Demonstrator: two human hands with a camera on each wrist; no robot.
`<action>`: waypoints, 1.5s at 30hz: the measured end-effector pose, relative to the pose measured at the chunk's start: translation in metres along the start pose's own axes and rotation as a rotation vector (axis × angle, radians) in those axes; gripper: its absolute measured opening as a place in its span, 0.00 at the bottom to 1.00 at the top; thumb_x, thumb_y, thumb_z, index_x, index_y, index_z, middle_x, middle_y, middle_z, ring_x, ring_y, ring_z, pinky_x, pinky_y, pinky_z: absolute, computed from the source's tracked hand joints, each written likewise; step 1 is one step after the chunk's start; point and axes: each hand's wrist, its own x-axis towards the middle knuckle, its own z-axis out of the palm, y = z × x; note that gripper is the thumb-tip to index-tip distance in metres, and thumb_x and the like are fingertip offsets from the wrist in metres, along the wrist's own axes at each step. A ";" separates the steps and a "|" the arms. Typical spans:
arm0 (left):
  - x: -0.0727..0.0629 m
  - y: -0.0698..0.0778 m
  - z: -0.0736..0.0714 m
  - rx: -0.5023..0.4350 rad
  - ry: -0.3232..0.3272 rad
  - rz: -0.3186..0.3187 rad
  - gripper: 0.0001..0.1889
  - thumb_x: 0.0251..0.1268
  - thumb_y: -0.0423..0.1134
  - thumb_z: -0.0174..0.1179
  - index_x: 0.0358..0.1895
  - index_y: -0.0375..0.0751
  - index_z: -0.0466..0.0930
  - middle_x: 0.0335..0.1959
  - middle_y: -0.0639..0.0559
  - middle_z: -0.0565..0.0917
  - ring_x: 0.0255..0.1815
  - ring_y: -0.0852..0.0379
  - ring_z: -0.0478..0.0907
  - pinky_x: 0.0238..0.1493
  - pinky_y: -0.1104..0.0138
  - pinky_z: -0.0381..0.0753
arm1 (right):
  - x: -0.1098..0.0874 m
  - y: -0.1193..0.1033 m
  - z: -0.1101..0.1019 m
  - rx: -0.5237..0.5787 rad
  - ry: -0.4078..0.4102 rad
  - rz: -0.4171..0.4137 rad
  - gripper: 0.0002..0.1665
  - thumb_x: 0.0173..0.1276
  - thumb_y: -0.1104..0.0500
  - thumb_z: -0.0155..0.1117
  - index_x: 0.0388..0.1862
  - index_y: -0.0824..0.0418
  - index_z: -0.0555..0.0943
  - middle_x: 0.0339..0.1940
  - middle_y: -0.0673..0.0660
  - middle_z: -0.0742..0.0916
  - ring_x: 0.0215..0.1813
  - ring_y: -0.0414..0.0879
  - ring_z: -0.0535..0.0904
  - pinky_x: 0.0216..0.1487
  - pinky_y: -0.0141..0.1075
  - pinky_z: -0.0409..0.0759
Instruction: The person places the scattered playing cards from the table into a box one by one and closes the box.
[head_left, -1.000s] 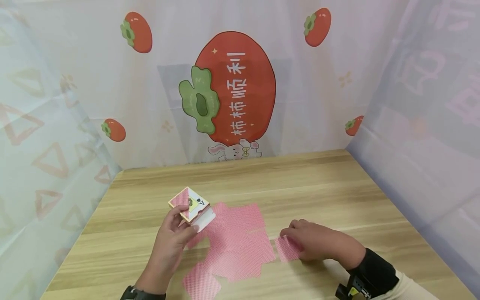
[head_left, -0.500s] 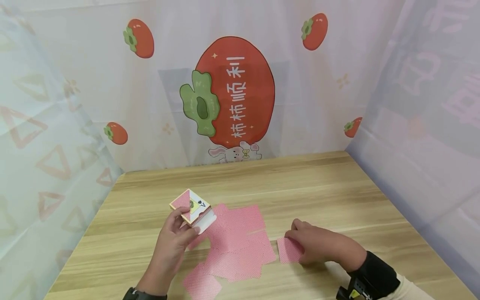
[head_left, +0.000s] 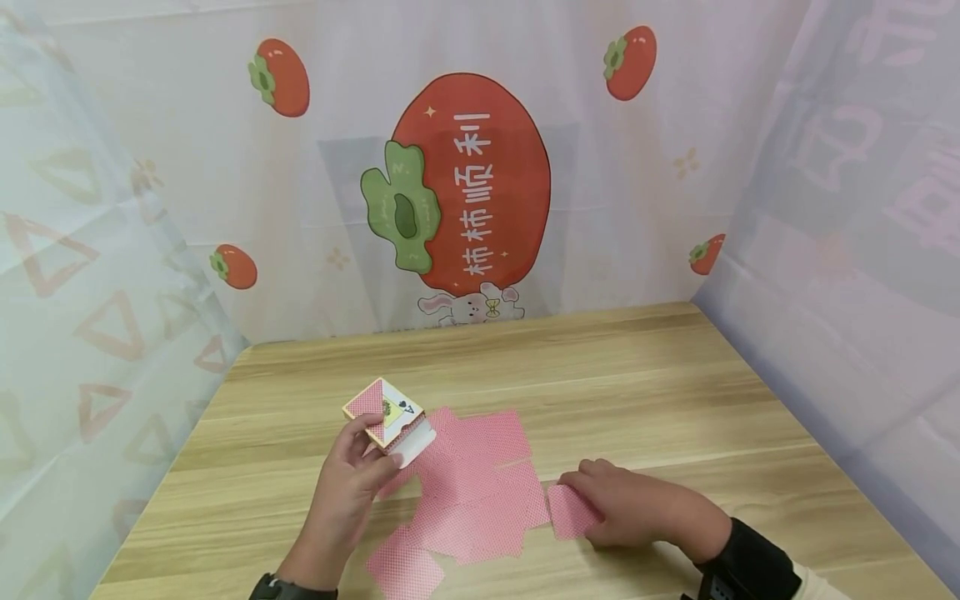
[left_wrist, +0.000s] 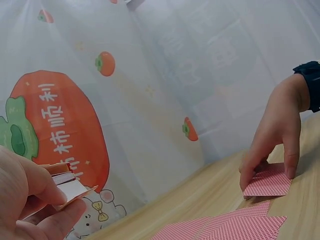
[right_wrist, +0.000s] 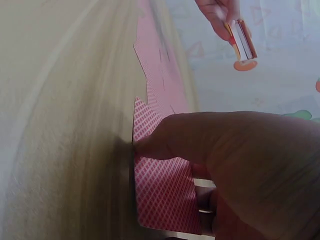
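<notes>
Hands are apart: I read the right hand [head_left: 633, 510] pinching a pink checked card [head_left: 572, 512] by its edges, low over the table [head_left: 637, 383] and just beside the right side of the spread cards [head_left: 472, 500]. My left hand [head_left: 347, 479] grips the card box [head_left: 390, 413], raised, flap extended. Behind the table, I see a printed curtain [head_left: 630, 200].

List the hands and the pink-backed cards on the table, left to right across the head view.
Left hand → spread cards → held card → right hand.
</notes>
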 end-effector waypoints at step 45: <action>0.004 -0.006 0.012 -0.030 -0.001 0.011 0.35 0.58 0.16 0.56 0.69 0.39 0.58 0.71 0.38 0.63 0.65 0.48 0.72 0.53 0.65 0.83 | 0.063 -0.085 -0.031 -0.097 0.340 -0.140 0.32 0.66 0.37 0.69 0.65 0.48 0.78 0.63 0.43 0.82 0.64 0.43 0.74 0.66 0.45 0.75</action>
